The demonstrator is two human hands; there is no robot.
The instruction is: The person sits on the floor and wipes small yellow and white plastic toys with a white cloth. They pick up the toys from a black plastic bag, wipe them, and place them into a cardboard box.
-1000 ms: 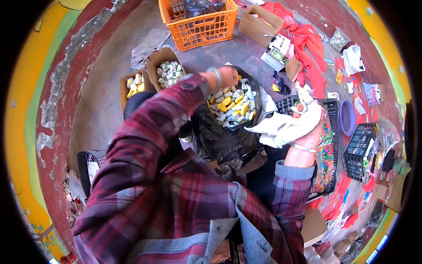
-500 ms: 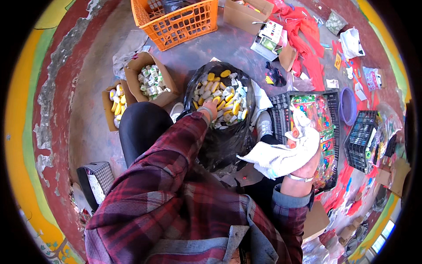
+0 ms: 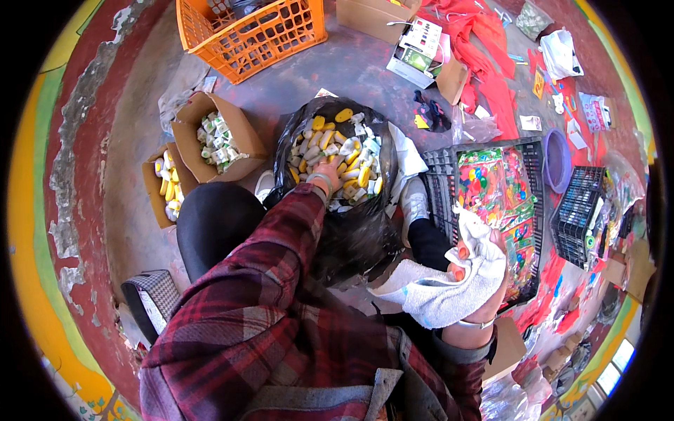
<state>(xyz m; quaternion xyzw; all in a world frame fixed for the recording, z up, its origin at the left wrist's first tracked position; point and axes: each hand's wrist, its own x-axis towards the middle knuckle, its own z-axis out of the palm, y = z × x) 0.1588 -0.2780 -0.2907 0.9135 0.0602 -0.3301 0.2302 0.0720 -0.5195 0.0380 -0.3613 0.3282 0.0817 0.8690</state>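
Note:
My left hand (image 3: 326, 172) reaches down into a black plastic bag (image 3: 357, 235) filled with small oblong yellow and white pieces (image 3: 364, 172) and small white-and-green ones. Its fingers are apart among the pieces, their tips partly hidden. To the right, my right hand (image 3: 489, 300) is closed around a white cloth (image 3: 449, 298). The cloth drapes over most of that hand, and a few fingertips poke out of its folds. Below this cloth-wrapped hand, partly covered by it, is a black crate (image 3: 441, 168) with colourful packets (image 3: 481, 184).
Left of the bag stand a cardboard box (image 3: 242, 140) of white-and-green pieces and a smaller box (image 3: 152, 186) of yellow and white ones. An orange crate (image 3: 270, 41) is ahead. A purple basin (image 3: 557, 161) and another black crate (image 3: 577, 216) lie right.
My left hand has shifted slightly left and down among the pieces. The right hand with the cloth has lowered a little toward me. The view has also shifted.

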